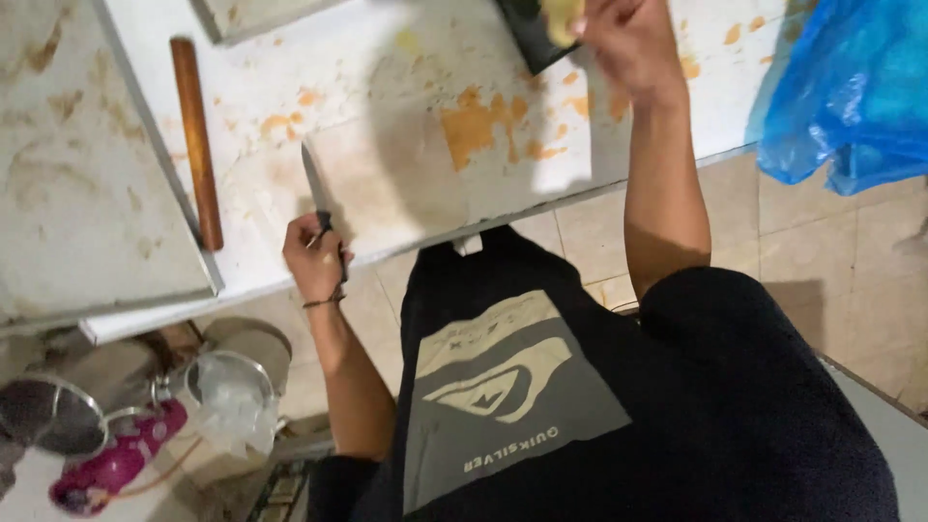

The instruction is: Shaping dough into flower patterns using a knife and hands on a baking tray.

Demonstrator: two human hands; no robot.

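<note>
My left hand is shut on the dark handle of a knife, whose blade points away from me over a white, orange-stained work surface. At the top edge of the view my right hand grips a yellowish piece of food at a dark tray. Most of the food and the tray is cut off by the frame. My black printed shirt fills the lower middle.
A wooden rolling pin lies left of the knife. A stained slab overlaps the surface at the left. A blue plastic bag sits at the right. Metal strainers and a pink object lie on the tiled floor.
</note>
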